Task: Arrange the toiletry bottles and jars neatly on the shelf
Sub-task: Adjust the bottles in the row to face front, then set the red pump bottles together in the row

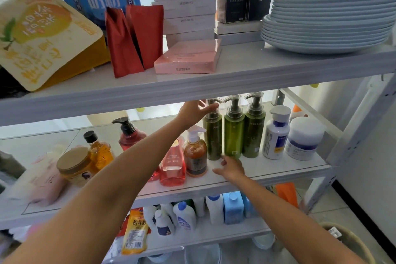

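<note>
On the middle shelf (278, 169) three green pump bottles stand in a row. My left hand (196, 111) grips the pump top of the leftmost green bottle (213, 133). My right hand (230, 168) rests by the base of the same bottle, fingers spread, touching the shelf. Right of the middle green bottle (234, 135) and the right green bottle (254, 133) stand a white bottle with a blue label (276, 135) and a white jar (304, 138). To the left are an amber pump bottle (195, 152), a pink bottle (173, 165), a red pump bottle (130, 135), an orange bottle (99, 150) and a yellow jar (75, 166).
The upper shelf holds stacked plates (330, 17), boxes (188, 8) and pouches (132, 38), low over the pump tops. A pink tube (46, 186) lies at the left. White and blue bottles (214, 210) fill the lower shelf. A basket (351, 242) sits on the floor at right.
</note>
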### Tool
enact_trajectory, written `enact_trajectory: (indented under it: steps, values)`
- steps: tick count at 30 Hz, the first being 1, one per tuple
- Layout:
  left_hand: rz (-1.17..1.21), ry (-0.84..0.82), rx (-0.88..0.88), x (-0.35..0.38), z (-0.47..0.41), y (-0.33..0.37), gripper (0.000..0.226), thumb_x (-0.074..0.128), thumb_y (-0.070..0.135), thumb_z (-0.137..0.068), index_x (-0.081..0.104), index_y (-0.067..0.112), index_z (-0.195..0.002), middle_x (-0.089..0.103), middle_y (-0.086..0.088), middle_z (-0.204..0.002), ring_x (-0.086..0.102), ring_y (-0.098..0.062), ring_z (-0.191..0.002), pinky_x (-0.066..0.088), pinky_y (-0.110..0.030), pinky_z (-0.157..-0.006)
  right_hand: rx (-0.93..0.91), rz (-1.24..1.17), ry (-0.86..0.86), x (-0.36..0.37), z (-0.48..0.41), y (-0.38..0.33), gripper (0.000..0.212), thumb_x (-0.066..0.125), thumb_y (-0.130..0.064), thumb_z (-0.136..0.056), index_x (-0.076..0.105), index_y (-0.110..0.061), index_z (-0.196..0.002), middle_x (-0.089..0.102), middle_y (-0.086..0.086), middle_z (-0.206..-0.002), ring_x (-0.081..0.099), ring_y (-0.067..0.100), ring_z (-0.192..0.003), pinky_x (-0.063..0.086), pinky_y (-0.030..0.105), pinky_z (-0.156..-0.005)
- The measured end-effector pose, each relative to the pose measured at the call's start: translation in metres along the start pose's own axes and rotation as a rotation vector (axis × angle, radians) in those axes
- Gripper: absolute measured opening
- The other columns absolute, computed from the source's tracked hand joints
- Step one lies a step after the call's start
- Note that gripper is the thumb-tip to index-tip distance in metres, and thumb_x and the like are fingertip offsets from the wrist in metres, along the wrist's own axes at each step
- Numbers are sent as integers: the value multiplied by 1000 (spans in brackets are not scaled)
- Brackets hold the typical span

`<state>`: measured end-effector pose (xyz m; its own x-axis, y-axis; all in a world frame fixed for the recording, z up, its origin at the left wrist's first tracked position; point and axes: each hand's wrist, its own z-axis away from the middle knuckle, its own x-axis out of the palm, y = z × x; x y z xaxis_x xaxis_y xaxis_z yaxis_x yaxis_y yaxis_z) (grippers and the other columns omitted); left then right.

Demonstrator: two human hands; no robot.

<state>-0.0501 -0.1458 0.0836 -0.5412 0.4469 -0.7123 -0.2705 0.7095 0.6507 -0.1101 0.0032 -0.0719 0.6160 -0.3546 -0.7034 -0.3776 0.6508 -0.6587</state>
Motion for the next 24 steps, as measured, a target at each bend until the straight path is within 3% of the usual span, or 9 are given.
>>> enact_trajectory:
  steps: [3,5,8,11,13,16,19,22,24]
  values:
    - [81,-1,-57,-1,27,-14,71,42,61,-86,46,8,-134,57,-14,-129,56,-25,-117,44,-33,-98,-91,127,25,1,7,-1,64,68,-42,-81,41,-21,-135,50,3,-132,49,21,-121,44,36,-100]
    - [180,36,-136,-1,43,-23,72,29,56,-89,36,9,-143,48,-15,-141,46,-27,-130,34,-37,-110,-118,173,23,2,10,-2,68,68,-45,-79,39,-22,-137,46,4,-136,47,22,-124,43,37,-102]
    - [279,103,-234,2,64,-31,80,16,62,-84,39,12,-142,48,-14,-141,43,-29,-132,30,-47,-113,-135,136,-14,5,16,-6,70,70,-46,-77,40,-22,-136,43,5,-138,47,23,-124,44,38,-102]
    - [314,100,-319,7,90,-35,86,17,69,-82,36,11,-143,43,-13,-145,39,-28,-135,28,-42,-113,-110,133,-3,14,24,-12,66,69,-45,-78,45,-19,-134,47,5,-135,48,23,-122,44,37,-101]
    - [284,60,-312,17,110,-40,71,19,60,-92,39,11,-140,45,-12,-143,42,-26,-132,31,-33,-106,-60,108,56,23,32,-18,53,67,-43,-80,54,-15,-124,56,5,-127,53,23,-116,46,34,-96]
    - [241,9,-360,31,138,-51,55,26,50,-97,47,13,-132,56,-11,-128,55,-22,-112,43,-25,-90,-63,24,69,37,49,-29,31,63,-34,-85,62,-13,-109,65,7,-114,59,22,-102,46,30,-84]
    - [171,110,-390,42,164,-56,38,38,28,-101,50,6,-130,59,-7,-119,54,-13,-97,40,-8,-73,-78,-137,-8,53,65,-44,23,55,-30,-91,66,-12,-100,69,9,-106,58,20,-88,45,29,-80]
    - [88,270,-393,48,183,-66,24,49,18,-97,63,6,-112,66,-5,-108,56,-10,-88,38,1,-67,8,-283,-82,65,69,-60,26,52,-33,-94,64,-14,-106,66,6,-112,60,22,-101,45,29,-86]
    - [52,360,-503,48,189,-72,24,52,20,-96,66,7,-111,68,-6,-108,59,-13,-91,41,-6,-75,74,-369,-134,70,68,-71,30,54,-32,-93,62,-13,-116,64,5,-119,59,24,-109,46,32,-94]
